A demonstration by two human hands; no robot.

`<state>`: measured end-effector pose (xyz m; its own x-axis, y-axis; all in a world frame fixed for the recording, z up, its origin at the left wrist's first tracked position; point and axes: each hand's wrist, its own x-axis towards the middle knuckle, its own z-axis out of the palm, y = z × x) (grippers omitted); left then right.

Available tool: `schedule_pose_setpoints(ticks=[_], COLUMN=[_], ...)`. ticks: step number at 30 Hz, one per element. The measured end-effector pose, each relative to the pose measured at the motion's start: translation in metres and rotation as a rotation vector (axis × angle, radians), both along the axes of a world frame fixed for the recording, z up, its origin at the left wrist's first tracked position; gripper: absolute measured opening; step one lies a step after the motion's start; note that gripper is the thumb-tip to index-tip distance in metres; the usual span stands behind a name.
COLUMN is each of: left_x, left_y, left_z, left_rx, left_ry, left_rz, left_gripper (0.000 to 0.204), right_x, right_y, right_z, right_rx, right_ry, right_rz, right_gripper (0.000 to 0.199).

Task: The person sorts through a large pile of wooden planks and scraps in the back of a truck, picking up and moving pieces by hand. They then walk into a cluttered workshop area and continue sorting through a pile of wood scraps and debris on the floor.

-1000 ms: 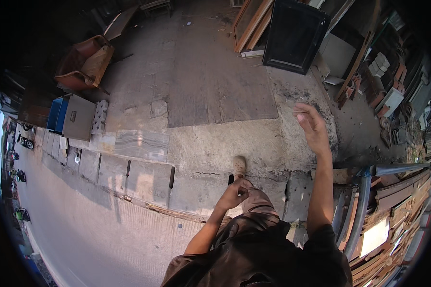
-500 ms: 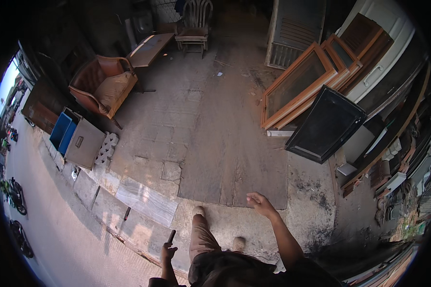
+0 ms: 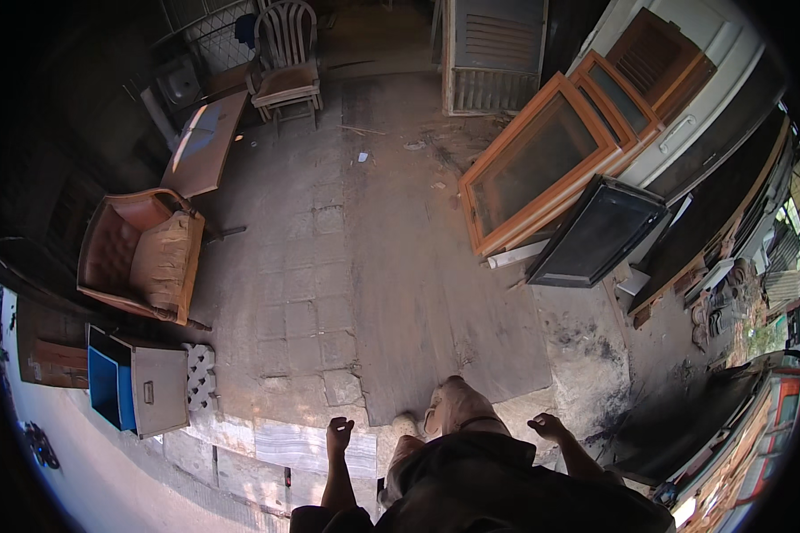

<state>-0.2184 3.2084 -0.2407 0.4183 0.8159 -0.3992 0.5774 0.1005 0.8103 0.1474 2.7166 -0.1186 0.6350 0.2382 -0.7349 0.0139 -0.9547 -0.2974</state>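
A single head-worn fisheye view looks steeply down from standing height onto the paved floor [image 3: 329, 266]. It faces toward the wooden chair [image 3: 286, 67] at the top edge. The person's own torso fills the lower edge; the rim bends straight lines.

Harsh sun, perhaps underexposed shadows.

Middle: bare paved floor [image 3: 364, 258] runs open ahead of both hands.
Left: armchair [image 3: 142, 253], metal box [image 3: 138, 391].
Right: 2 leaning wooden frames [image 3: 542, 160], dark panel [image 3: 596, 233].
Far: chair [image 3: 284, 62].
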Motion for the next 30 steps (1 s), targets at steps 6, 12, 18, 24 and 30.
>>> schedule_pose_setpoints(ticks=[6, 12, 18, 24, 30], left_x=[0.174, 0.352, 0.481, 0.513, 0.654], left_y=[0.160, 0.281, 0.420, 0.562, 0.693], left_z=[-0.026, 0.110, 0.169, 0.038, 0.038], left_rx=[0.024, -0.103, 0.032, -0.092, -0.255], left_ry=[0.016, 0.200, -0.058, 0.186, 0.211], left_rz=[-0.225, -0.683, -0.486, -0.450, -0.469], left_gripper=[0.038, 0.053, 0.038, 0.041, 0.038], right_x=[0.000, 0.156, 0.376, 0.509, 0.536], right_y=[0.086, 0.318, 0.478, 0.609, 0.693], right_z=[-0.141, -0.090, -0.002, 0.000, -0.040], right_rx=[0.238, 0.159, 0.319, 0.331, 0.056], right_ry=[0.303, 0.192, -0.119, -0.279, 0.111], right_rz=[-0.479, -0.174, -0.355, -0.413, -0.541], right_gripper=[0.046, 0.047, 0.043, 0.042, 0.052])
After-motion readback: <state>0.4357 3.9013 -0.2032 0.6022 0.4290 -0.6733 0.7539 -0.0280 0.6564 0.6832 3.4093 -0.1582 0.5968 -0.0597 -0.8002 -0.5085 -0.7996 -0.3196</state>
